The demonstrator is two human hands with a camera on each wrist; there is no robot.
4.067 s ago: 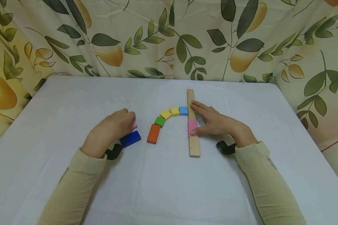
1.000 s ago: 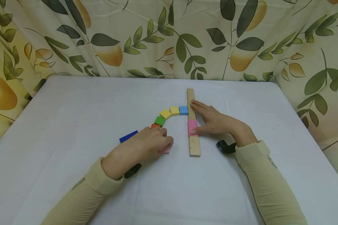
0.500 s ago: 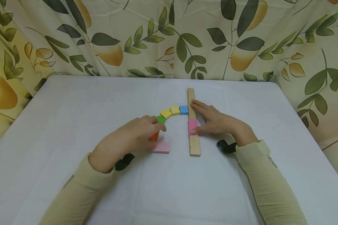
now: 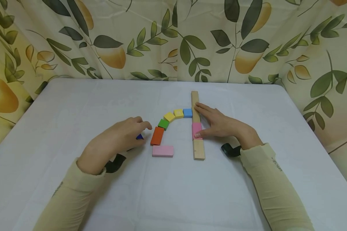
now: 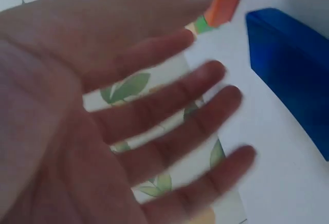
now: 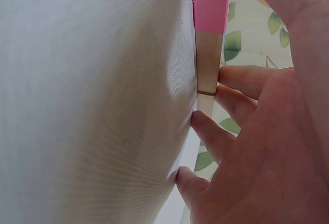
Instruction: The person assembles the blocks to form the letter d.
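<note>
My left hand (image 4: 115, 136) hovers with its fingers spread over the dark blue block (image 5: 293, 70), which it mostly covers in the head view. Nothing is held in it. My right hand (image 4: 225, 126) rests its fingertips and thumb along a straight upright line of plain wood blocks (image 4: 199, 149) with a bright pink block (image 4: 196, 130) among them. From that line, a curve runs leftward: a light blue block (image 4: 187, 113), two yellow blocks (image 4: 178, 113), a green block (image 4: 163, 124) and an orange block (image 4: 157, 135). A pale pink block (image 4: 163, 151) lies crosswise just below the orange one.
All the blocks lie on a white cloth-covered table (image 4: 173, 192). Behind it hangs a curtain (image 4: 159, 19) printed with leaves and fruit. A black wrist camera (image 4: 230, 150) juts out below my right wrist, and another (image 4: 115, 163) below my left.
My left hand has taken the pale pink block from beside the dark blue one, laid it below the orange block, released it and moved back left. My right hand has stayed in place.
</note>
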